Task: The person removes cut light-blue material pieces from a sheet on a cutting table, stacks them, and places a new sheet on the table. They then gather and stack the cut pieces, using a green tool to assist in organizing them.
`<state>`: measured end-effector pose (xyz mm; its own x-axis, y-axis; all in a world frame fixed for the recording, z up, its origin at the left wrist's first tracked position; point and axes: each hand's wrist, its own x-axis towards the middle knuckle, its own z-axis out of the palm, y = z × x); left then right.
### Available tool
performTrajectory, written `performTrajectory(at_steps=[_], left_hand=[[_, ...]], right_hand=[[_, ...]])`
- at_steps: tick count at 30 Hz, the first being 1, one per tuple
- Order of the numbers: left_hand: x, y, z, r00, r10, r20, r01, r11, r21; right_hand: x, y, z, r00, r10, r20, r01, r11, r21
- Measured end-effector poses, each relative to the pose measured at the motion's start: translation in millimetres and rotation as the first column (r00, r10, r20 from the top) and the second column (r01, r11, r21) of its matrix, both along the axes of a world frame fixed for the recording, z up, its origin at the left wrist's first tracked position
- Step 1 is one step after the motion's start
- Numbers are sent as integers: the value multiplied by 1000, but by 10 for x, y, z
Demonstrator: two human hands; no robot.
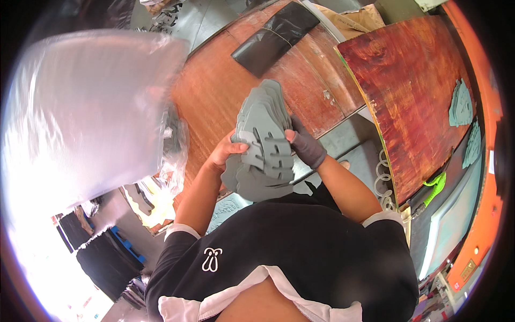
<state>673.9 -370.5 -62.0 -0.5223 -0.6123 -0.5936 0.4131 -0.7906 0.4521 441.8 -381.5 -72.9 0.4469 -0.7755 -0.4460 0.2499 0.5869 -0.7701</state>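
Between my two hands is a fanned stack of grey, flat cut-out pieces (263,115), sole-shaped, some with slots cut in them. My bare left hand (227,151) grips the stack's left side, thumb on top. On the right side, my right hand (307,146) clasps it; a grey glove covers that hand but leaves the thumb tip bare. The fingers of both hands are partly hidden beneath the pieces. The stack is held in front of my body, over the near edge of a reddish-brown wooden table (206,102).
A folded black plastic bag (276,37) lies on the table's far part. At left stands a large bundle in clear plastic (91,112). To the right are a reddish board (413,96), teal cut pieces (461,104), a bright green-handled tool (435,187) and an orange machine frame (491,177).
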Motion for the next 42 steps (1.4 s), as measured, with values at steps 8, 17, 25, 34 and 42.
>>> performTrajectory(at_steps=[8, 17, 25, 34, 42], left_hand=[[71, 247, -410, 988, 156, -17, -156, 987, 35], [127, 216, -979, 653, 170, 738, -44, 981, -187], [82, -200, -959, 281, 352, 893, 410, 797, -444], [-193, -128, -1056, 259, 451, 854, 215, 835, -506], [-280, -78, -886, 26, 482, 876, 489, 758, -431]], right_hand=[[237, -51, -374, 988, -75, 134, 77, 997, -7], [426, -225, -896, 795, 147, -589, -211, 977, -42], [561, -58, -903, 547, -155, -823, -206, 928, -311], [579, 13, -1128, 747, -179, -640, 43, 974, -222], [674, 116, -1032, 607, -191, -772, -328, 824, -461]])
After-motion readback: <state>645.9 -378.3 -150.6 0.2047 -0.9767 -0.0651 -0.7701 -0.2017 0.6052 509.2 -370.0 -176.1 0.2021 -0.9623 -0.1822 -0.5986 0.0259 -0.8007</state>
